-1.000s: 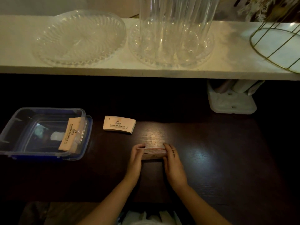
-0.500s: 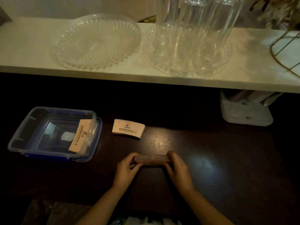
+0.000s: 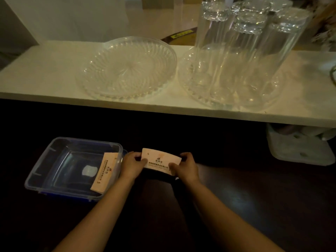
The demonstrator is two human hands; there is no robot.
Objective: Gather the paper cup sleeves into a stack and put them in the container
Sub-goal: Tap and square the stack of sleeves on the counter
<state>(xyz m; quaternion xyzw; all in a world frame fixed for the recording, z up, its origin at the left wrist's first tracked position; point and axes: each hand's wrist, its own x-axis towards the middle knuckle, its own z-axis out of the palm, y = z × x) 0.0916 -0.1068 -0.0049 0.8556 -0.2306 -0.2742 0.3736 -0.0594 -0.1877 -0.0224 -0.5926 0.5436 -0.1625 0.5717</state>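
Observation:
A pale paper cup sleeve stack [image 3: 160, 160] with dark print lies face up between both hands, just right of the container. My left hand [image 3: 132, 166] grips its left end and my right hand [image 3: 185, 168] grips its right end. The clear plastic container [image 3: 54, 157] sits on a blue lid at the left of the dark table. A further sleeve [image 3: 105, 172] leans inside it against its right wall. I cannot tell whether the held stack rests on the table or on another pile.
A white shelf [image 3: 45, 77] runs across the back, above the table. It carries a clear patterned glass dish [image 3: 127, 68] and a tray of tall upturned glasses [image 3: 245, 51]. A white plastic object [image 3: 298, 146] sits under the shelf at the right.
Both hands moved forward and left with the edge-up stack to where a second sleeve pile lay. A printed face now shows between them, and the view has tilted up.

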